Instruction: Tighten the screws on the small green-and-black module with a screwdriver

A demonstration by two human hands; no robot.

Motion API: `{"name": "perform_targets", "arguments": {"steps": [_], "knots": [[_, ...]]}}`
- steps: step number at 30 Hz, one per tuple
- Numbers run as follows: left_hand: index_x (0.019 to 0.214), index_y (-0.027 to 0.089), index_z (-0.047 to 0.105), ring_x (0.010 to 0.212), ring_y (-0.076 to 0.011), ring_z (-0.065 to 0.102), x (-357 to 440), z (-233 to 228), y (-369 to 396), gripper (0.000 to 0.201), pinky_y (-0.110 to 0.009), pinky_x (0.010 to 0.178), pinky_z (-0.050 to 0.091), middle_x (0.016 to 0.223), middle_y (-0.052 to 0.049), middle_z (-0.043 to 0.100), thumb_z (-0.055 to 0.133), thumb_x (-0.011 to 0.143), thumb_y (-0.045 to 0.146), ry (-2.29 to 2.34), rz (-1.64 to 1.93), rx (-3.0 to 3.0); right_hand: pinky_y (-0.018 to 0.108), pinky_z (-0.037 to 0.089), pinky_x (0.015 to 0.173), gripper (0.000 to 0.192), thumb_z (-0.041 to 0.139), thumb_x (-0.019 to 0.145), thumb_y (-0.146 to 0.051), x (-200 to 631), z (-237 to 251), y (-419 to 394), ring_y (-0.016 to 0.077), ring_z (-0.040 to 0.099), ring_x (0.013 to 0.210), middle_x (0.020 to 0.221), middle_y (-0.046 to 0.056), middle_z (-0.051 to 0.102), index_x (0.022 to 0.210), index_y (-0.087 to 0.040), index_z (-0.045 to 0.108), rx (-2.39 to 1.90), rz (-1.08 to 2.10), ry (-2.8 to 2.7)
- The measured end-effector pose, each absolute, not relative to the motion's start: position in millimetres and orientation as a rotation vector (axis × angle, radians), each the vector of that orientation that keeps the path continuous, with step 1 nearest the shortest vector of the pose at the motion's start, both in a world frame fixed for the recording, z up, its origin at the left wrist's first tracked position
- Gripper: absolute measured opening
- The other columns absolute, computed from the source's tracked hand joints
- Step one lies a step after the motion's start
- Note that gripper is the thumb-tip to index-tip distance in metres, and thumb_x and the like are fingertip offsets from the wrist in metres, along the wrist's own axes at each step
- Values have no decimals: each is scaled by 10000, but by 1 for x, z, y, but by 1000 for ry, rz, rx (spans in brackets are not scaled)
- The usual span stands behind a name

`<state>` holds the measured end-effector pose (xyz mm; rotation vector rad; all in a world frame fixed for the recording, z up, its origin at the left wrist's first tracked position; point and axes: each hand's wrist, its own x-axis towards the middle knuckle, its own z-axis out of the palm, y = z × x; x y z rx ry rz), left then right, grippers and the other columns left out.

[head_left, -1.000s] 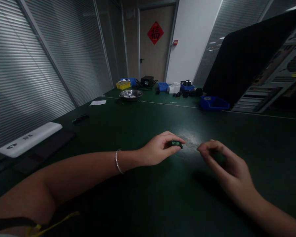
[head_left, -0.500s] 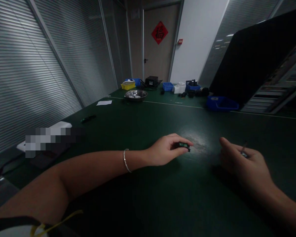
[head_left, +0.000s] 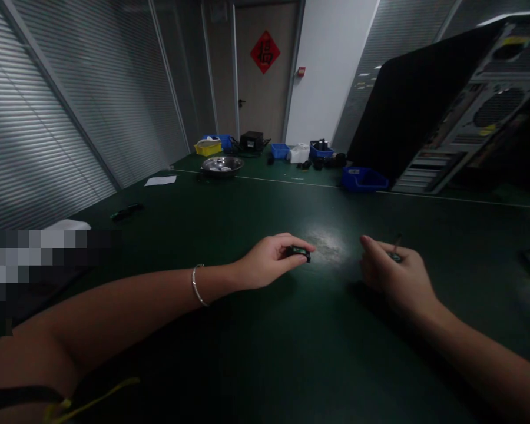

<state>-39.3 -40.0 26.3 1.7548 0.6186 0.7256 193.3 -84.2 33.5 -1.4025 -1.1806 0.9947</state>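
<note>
The person's left hand (head_left: 269,260) pinches a small black-and-green block-shaped part (head_left: 299,252) between thumb and fingers, low over the dark green tabletop (head_left: 229,215), a grip that seems to leave its green face uncovered. The right hand (head_left: 393,274), apart from it, has fingers curled around a small dark thin-shafted object (head_left: 395,257), presumably tucked there for security

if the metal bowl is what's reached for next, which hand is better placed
Probably the left hand: it is nearer the metal bowl, though it pinches a small dark part. The right hand sits farther from that bowl and also appears to hold a slim object.
</note>
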Motion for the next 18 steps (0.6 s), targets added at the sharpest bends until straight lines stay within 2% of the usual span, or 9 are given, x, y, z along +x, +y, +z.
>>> {"name": "perform_targets", "arguments": {"steps": [5,11,18], "knots": [[1162,160,604,1116,-207,577,-38,23,-41,290,-401,986,457,1173,-89,586,596,872,167,569,716,1652,234,294,343,482,645,754,-579,193,34,-89,97,347,373,447,-62,358,509,-226,427,-1380,993,-1237],[1000,138,567,1009,-198,634,-34,17,-39,249,-429,967,474,1011,-61,626,687,784,101,581,778,1513,244,284,365,514,601,793,-604,182,32,-99,101,344,390,440,-48,363,498,-217,436,-1387,919,-1361],[988,142,589,997,-189,636,-34,21,-39,235,-398,943,488,997,-55,640,695,782,104,571,775,1508,251,303,399,509,516,882,-538,174,38,-112,111,367,418,458,-34,385,498,-215,434,-1392,828,-1529]]}}
